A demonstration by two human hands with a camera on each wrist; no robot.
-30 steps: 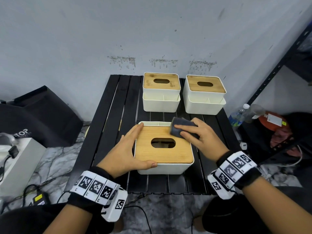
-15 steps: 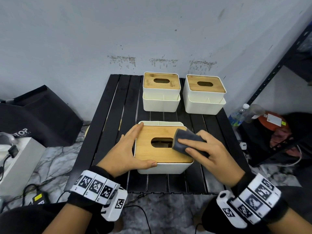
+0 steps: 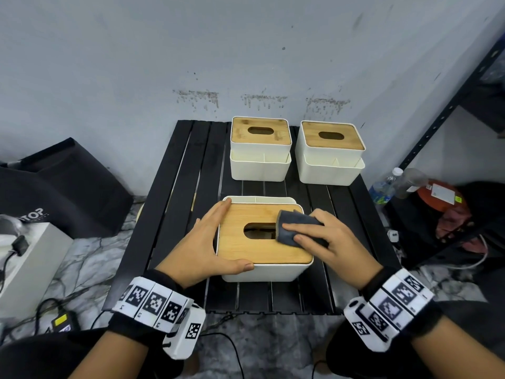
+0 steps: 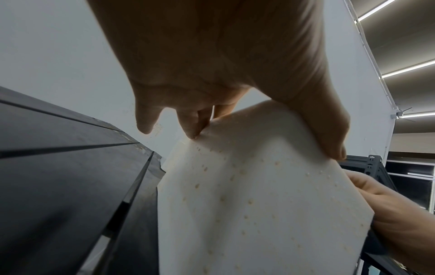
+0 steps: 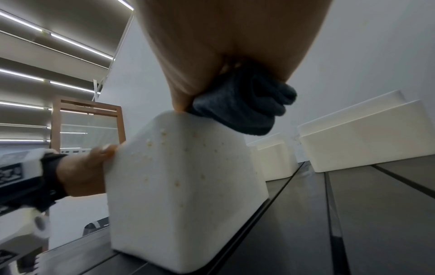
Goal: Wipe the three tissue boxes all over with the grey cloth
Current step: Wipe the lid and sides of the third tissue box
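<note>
Fig.: lid wipe, near to far. Left hand lay flat, fingers straight, thumb along the front rim, bracing the nearest tissue box on the worktop. Right hand: fingers & thumb pinched the folded grey cloth, pressed on the bamboo lid just right of the slot. Advice: hold the brace firm, overlap strokes to the edges. Rear-left box & rear-right box stood well apart from both hands.

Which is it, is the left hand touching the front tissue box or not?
Touching. The left wrist view shows the left hand with its thumb and a fingertip pressed against the front tissue box.
</note>
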